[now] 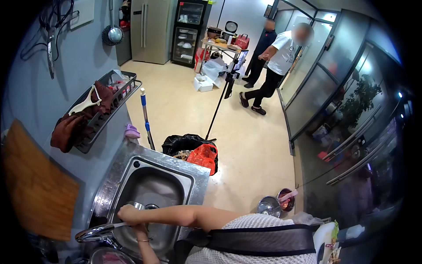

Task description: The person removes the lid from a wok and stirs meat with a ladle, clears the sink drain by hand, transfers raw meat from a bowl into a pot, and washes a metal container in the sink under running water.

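Note:
My right hand (128, 214), fingers curled, is over the near left part of the steel sink (187, 182), beside the tip of the chrome tap (94, 232). A small shiny cup-like thing (138, 205) shows at its far side, and the fingers seem closed around it. My left hand (140, 229) is just below the right one, at the end of a forearm with a thin bracelet (144, 240). Its fingers are mostly hidden behind the right hand, so their state does not show. Past the hands, the drain (151, 207) is visible in the basin.
A wall rack (103, 114) with brown cloths and a peeler hangs above a purple brush (131, 131). Beyond the sink stand a black-bagged bin (176, 143) and a phone tripod (216, 105). Metal bowls (269, 206) sit on the floor. Two people (281, 57) are near the glass doors.

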The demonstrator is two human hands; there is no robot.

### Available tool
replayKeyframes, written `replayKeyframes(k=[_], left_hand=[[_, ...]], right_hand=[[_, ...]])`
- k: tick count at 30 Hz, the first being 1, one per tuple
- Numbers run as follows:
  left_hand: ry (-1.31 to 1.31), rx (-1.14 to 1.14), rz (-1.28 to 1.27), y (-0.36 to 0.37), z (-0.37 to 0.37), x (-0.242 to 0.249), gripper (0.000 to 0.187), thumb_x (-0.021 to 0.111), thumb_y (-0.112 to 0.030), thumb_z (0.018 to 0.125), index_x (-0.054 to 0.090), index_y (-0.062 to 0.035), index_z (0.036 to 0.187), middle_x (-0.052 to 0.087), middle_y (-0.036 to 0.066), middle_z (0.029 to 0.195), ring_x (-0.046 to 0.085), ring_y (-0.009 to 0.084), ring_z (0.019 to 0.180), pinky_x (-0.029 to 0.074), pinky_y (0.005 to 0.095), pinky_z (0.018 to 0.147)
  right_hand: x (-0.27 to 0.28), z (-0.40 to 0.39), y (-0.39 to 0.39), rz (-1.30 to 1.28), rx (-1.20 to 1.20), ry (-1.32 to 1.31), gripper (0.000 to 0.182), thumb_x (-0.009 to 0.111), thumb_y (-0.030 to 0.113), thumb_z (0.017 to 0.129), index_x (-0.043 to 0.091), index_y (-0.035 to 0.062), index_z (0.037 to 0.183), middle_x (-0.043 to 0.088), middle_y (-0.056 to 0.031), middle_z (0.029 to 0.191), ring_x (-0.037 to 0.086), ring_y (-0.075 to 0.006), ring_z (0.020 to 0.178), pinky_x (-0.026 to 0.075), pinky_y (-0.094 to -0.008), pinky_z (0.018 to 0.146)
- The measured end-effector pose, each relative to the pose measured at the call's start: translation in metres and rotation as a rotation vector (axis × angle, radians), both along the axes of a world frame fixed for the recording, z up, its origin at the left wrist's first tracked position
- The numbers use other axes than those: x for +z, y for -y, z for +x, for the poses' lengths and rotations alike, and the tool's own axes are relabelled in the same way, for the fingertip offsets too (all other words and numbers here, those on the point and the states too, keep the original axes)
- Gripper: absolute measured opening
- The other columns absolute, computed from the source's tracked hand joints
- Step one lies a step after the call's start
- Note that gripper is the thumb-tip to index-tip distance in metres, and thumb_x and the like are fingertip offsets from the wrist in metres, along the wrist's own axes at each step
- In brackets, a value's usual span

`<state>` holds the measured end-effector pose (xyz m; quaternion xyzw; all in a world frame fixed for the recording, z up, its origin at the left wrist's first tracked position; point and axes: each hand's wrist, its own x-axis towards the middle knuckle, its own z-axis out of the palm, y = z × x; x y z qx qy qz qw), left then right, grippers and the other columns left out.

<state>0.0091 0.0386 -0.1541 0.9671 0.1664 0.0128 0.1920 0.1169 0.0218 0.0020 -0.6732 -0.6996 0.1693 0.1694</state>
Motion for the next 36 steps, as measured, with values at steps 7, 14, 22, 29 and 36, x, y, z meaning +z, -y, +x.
replayKeyframes(k=[7,14,22,29,36], left_hand=[[1.195,1.109,-1.581,0.043,0.008,0.102,0.035,0.051,-0.013,0.08,0.044,-0.0007,0.112,0.047,0.008,0.109,0.048,0.0213,0.096,0.04,0.0318,0.082],[1.255,1.19,-1.545,0.056,-0.002,0.119,0.047,0.046,-0.032,0.085,0.041,0.0031,0.117,0.045,0.012,0.116,0.046,0.0234,0.104,0.036,0.033,0.091],[1.549,1.663,-2.06,0.054,-0.024,0.042,0.031,0.038,-0.024,0.086,0.053,-0.0037,0.104,0.054,0.01,0.109,0.052,0.0217,0.098,0.039,0.0362,0.09],[1.664,1.202,-2.227,0.068,-0.01,0.026,0.027,0.037,-0.02,0.086,0.054,-0.0038,0.099,0.058,0.006,0.1,0.054,0.0213,0.092,0.042,0.0356,0.085],[1.211,1.739,-1.69,0.064,-0.03,0.026,0.038,0.046,-0.018,0.08,0.041,-0.0168,0.118,0.047,0.0,0.112,0.044,0.0151,0.1,0.034,0.0446,0.078]], right_hand=[[-0.024,-0.004,0.013,0.178,0.09,-0.062,0.023,0.054,0.028,0.07,0.066,0.0111,0.081,0.046,-0.0077,0.118,0.031,-0.0306,0.117,0.034,-0.0375,0.086],[-0.015,-0.021,-0.045,-0.385,-0.098,0.124,0.034,0.057,0.033,0.069,0.063,0.0108,0.093,0.062,-0.0076,0.091,0.059,-0.0252,0.081,0.044,-0.046,0.066],[-0.041,0.016,0.046,0.323,0.222,0.065,0.035,0.05,0.025,0.078,0.051,0.0114,0.11,0.04,-0.0226,0.118,0.04,-0.0361,0.108,0.033,-0.0439,0.089],[-0.034,0.031,0.068,-0.718,-0.474,-1.888,0.046,0.027,0.032,0.092,0.034,-0.0028,0.121,0.04,-0.0162,0.123,0.041,-0.0262,0.113,0.031,-0.0386,0.096],[-0.074,0.041,0.058,-0.407,-0.601,-1.849,0.033,0.031,0.019,0.091,0.039,-0.0035,0.114,0.047,-0.0145,0.113,0.046,-0.0264,0.106,0.035,-0.0442,0.091]])
